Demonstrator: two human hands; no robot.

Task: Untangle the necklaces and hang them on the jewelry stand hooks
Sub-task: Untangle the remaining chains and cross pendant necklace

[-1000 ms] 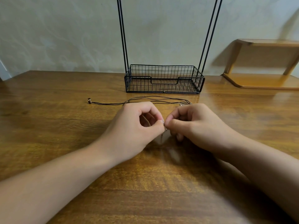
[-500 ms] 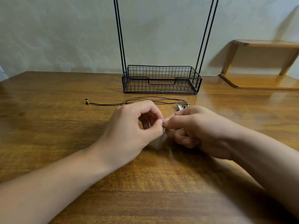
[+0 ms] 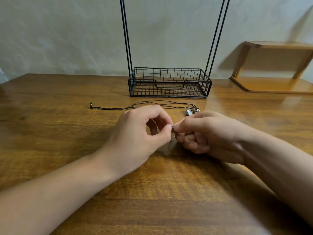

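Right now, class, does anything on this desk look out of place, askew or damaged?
Nothing looks damaged. The black cord necklace lies loose on the table before the wire basket, unhung. Both hands, left hand and right hand, pinch a fine chain.

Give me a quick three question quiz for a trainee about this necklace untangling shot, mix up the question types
1. True or false: the black cord necklace already hangs on the jewelry stand.
2. Multiple choice: what do the left hand and the right hand pinch between them? A) a thin metal chain B) the black cord C) the wire basket
3. Fill in: the small pendant lies at the cord's ____ end, as the camera sees it.

Key: 1 false, it lies on the wooden table in front of the stand. 2 A. 3 right.
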